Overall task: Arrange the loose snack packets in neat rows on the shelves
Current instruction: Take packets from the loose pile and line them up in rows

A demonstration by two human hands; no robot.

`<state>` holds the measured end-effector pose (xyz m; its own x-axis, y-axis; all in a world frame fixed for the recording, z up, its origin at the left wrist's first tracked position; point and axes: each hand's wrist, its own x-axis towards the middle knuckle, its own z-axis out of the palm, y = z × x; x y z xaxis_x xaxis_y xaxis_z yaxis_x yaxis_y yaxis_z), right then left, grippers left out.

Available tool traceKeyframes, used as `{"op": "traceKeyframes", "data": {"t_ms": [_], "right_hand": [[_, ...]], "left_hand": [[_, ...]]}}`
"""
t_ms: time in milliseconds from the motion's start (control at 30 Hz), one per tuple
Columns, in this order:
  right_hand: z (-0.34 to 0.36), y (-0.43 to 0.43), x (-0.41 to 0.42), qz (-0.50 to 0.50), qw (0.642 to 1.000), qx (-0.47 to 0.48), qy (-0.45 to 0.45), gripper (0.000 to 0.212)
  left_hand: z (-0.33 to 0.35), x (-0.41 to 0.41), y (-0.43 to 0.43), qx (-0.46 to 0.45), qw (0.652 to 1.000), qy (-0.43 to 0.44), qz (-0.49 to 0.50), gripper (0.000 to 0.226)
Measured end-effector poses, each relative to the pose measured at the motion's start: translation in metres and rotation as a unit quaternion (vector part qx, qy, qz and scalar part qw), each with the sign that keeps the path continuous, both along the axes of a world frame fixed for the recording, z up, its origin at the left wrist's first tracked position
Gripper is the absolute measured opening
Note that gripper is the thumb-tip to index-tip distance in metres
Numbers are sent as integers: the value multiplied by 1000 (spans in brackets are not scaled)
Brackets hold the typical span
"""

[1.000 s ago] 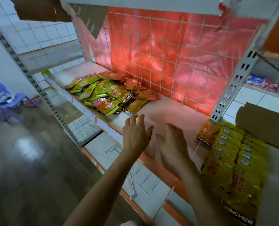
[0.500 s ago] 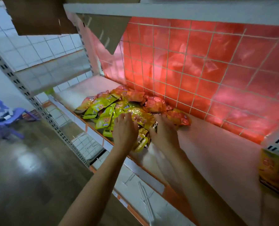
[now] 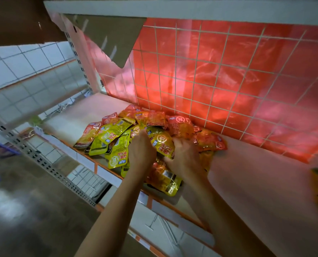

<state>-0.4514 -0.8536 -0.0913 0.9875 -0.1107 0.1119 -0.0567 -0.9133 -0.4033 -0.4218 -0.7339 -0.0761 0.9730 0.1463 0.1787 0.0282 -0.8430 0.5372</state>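
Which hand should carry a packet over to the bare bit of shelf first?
Probably the right hand. It sits at the right edge of the pile, beside the bare shelf, and seems to grip a yellow packet. The left hand is buried mid-pile, farther away.

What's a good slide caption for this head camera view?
Left hand and right hand dig into loose snack packets heaped on a shelf before a red grid panel.
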Motion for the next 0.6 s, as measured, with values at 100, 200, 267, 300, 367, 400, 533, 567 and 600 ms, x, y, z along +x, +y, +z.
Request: {"op": "traceKeyframes", "data": {"t_ms": [100,200,267,300,367,400,533,567,600], "right_hand": [[1,2,-3,-39,999,-11,13,70],[2,2,-6,-84,995,40,29,72],[2,-1,-10,-105,991,81,28,68],[1,-3,-12,-117,987,107,19,65],[1,-10,-17,-130,975,179,-13,54],[2,-15,-20,-130,965,225,-28,46],[7,-37,-33,-118,914,382,-76,25],[8,-44,-37,-116,905,401,-78,23],[9,-50,-41,-114,896,423,-77,21]], "left_hand": [[0,1,2,-41,999,11,2,38],[2,0,2,-67,997,26,-12,38],[3,-3,-1,-81,995,48,-35,39],[3,-6,-4,-84,993,59,-50,38],[2,-13,-12,-87,991,66,-76,34],[2,-16,-18,-93,990,61,-87,32],[1,-24,-45,-150,973,73,-158,21],[1,-26,-52,-195,962,87,-172,23],[1,-29,-61,-251,946,104,-178,25]]}}
